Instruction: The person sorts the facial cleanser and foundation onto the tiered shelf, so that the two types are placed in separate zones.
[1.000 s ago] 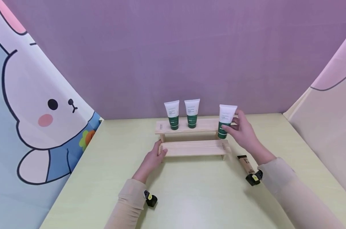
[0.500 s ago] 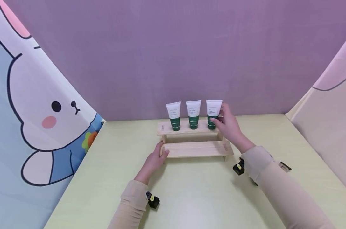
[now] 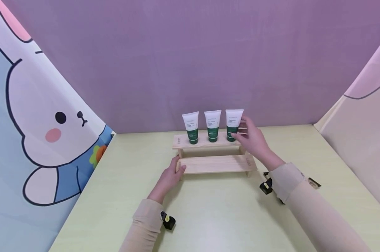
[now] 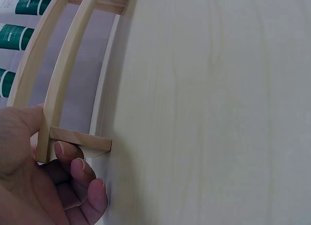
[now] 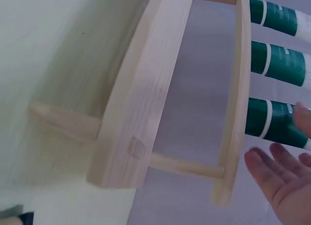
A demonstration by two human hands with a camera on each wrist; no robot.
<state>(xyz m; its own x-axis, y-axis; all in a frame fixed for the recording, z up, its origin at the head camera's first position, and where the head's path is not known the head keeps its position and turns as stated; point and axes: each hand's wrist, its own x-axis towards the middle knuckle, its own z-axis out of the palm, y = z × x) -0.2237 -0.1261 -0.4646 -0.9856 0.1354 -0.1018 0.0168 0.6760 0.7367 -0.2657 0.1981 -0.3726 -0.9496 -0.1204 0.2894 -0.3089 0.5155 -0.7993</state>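
A two-step wooden display rack (image 3: 215,163) stands on the table. My left hand (image 3: 169,178) grips the left end of its lower step, thumb above and curled fingers beneath in the left wrist view. Three white-and-green squeeze tubes stand cap-down along the upper step: a left tube (image 3: 193,127), a middle tube (image 3: 213,126) and a right tube (image 3: 233,122). At the right tube is my right hand (image 3: 254,141). Its thumb lies over the tube's green part, while its other fingers are loosely extended and apart from the tube in the right wrist view (image 5: 286,181).
Partly hidden by my right sleeve, tan tubes with dark ends lie on the table; one tan tube (image 3: 314,183) shows right of the sleeve. A purple cloth (image 3: 190,63) hangs behind the table, and a rabbit-print cloth (image 3: 38,129) hangs at the left.
My right hand has brought the right tube leftward onto the upper step, and its fingers have loosened from it. My left hand has kept its grip on the rack.
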